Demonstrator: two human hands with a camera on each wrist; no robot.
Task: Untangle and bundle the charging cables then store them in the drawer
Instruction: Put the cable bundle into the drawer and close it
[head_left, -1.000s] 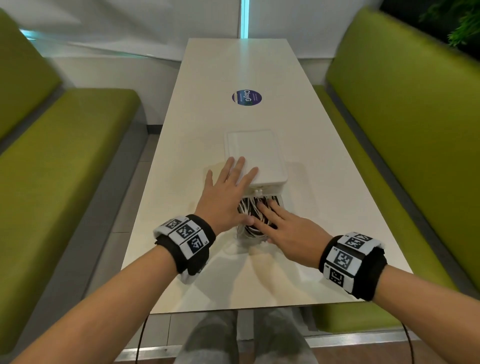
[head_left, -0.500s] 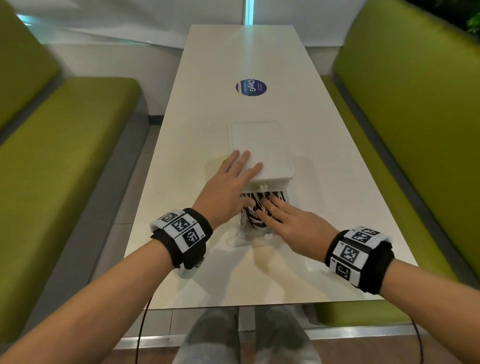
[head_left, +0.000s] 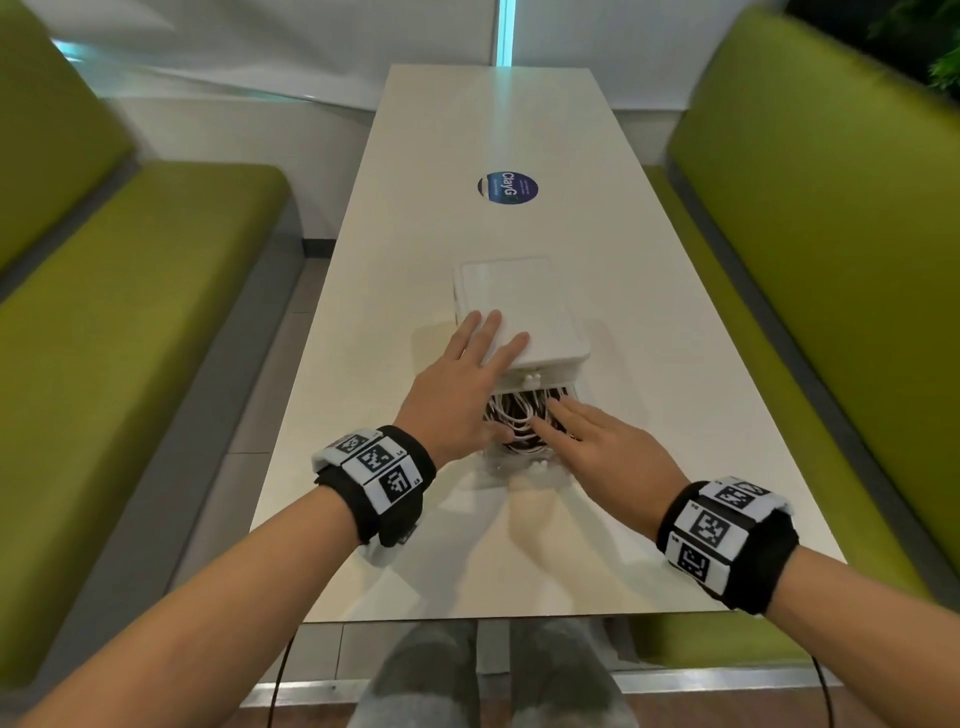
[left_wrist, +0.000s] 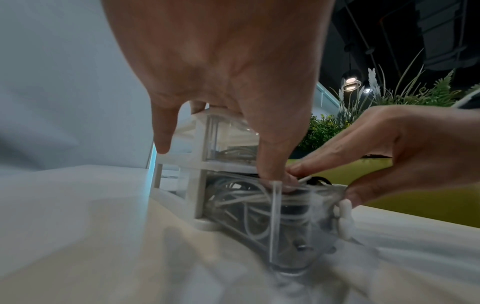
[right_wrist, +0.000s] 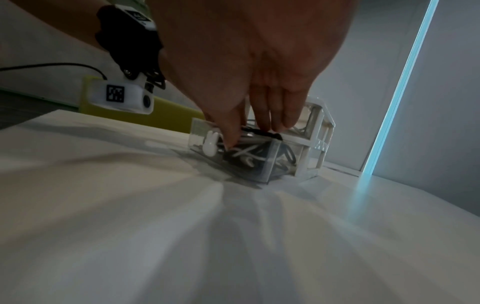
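A small white drawer unit (head_left: 519, 317) stands mid-table. Its clear lower drawer (head_left: 511, 464) is pulled out toward me, full of tangled white and black charging cables (head_left: 519, 415). My left hand (head_left: 457, 384) lies with straight fingers on the unit's top and its thumb (left_wrist: 272, 164) pressing into the cables. My right hand (head_left: 597, 441) presses its straight fingers on the cables from the right, thumb (left_wrist: 355, 195) against the drawer front by the white knob (left_wrist: 342, 218). From the right wrist, the drawer (right_wrist: 270, 162) shows the cables (right_wrist: 244, 152) under my fingers (right_wrist: 259, 113).
The long white table (head_left: 467, 156) has a round blue sticker (head_left: 507, 188) beyond the unit. Green benches (head_left: 130, 312) run along both sides. The unit's clear upper drawer (left_wrist: 233, 144) is closed. Bare tabletop lies between the drawer front and the near edge.
The head view has shifted slightly. Both hands stay where they were, the left on the unit's top and the right pressing on the cables in the drawer.
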